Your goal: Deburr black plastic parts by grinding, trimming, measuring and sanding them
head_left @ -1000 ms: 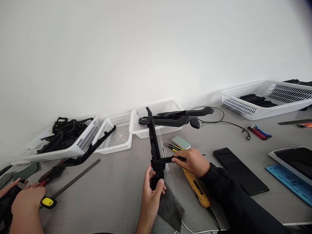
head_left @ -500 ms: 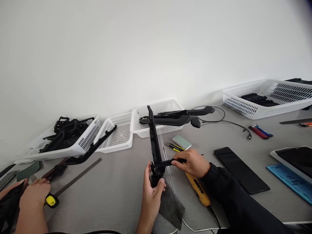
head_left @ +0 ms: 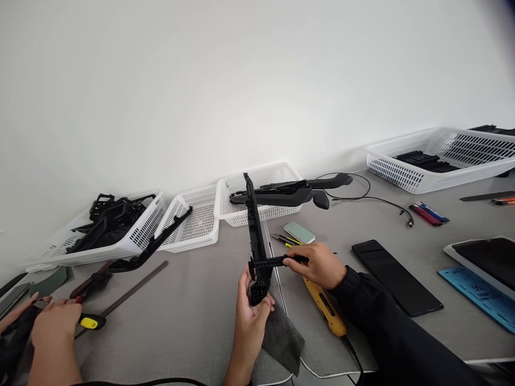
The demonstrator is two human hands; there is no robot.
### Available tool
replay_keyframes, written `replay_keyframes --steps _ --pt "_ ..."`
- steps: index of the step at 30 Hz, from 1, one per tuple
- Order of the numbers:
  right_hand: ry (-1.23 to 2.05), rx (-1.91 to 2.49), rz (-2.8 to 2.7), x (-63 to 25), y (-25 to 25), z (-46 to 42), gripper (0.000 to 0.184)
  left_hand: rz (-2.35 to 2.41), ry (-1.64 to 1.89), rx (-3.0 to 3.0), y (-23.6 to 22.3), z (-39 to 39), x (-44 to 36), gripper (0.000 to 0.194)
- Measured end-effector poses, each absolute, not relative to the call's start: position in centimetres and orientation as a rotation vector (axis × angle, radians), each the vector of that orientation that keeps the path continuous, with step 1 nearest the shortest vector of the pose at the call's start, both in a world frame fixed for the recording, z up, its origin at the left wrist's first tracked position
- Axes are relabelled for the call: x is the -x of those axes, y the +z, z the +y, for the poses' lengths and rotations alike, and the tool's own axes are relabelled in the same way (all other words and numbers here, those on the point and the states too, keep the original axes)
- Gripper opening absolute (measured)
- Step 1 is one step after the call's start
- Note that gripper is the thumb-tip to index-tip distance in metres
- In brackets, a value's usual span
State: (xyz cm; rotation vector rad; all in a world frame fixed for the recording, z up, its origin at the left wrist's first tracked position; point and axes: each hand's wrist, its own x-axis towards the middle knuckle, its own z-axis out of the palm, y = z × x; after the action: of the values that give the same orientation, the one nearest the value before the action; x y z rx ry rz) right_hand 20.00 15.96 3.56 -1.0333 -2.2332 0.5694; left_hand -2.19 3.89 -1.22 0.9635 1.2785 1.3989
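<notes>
My left hand (head_left: 250, 321) is closed around the lower end of a long black plastic trim part (head_left: 256, 233), which stands upright over the table. Thumb and fingers grip it from both sides. My right hand (head_left: 316, 262) pinches a slim black caliper-like tool (head_left: 271, 262) that lies crosswise against the part, just above my left fingers. Its far end reaches the part's left edge. Below my left hand a dark grey cloth-like sheet (head_left: 284, 338) is on the table. A yellow corded power tool (head_left: 325, 308) lies under my right wrist.
White baskets (head_left: 237, 219) with black parts line the wall; another basket (head_left: 428, 187) is far right. A phone-like black slab (head_left: 396, 279), pale green box (head_left: 300, 232) and utility knife (head_left: 287, 240) lie near. At left, a co-worker's hand (head_left: 56, 327) works beside a yellow-black handled tool (head_left: 92, 321).
The caliper-like tool has moved slightly up along the trim part, and the part has turned a little in my left hand. The co-worker's yellow-black tool has shifted right.
</notes>
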Motion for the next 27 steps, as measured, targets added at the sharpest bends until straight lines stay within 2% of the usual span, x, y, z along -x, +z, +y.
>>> replay_keyframes --steps 13,16,22,25,27 --pt "0.517 1.324 -1.703 -21.0 2.8 17.3 0.037 1.365 1.276 -0.977 -0.2 3.9 2.5 0.085" --pt "0.726 1.276 -1.574 -21.4 2.9 17.5 0.039 1.389 1.289 -0.958 -0.3 4.0 2.4 0.087" --pt "1.445 0.926 -1.289 -21.5 4.0 17.1 0.046 1.395 1.322 -0.942 -0.7 4.0 2.6 0.084" --pt "1.565 0.832 -1.205 -21.4 4.1 16.8 0.059 1.419 1.362 -0.957 -0.8 4.0 2.6 0.083" --pt "1.587 0.807 -1.183 -21.2 4.0 16.7 0.061 1.446 1.387 -0.973 -0.8 3.9 2.6 0.081"
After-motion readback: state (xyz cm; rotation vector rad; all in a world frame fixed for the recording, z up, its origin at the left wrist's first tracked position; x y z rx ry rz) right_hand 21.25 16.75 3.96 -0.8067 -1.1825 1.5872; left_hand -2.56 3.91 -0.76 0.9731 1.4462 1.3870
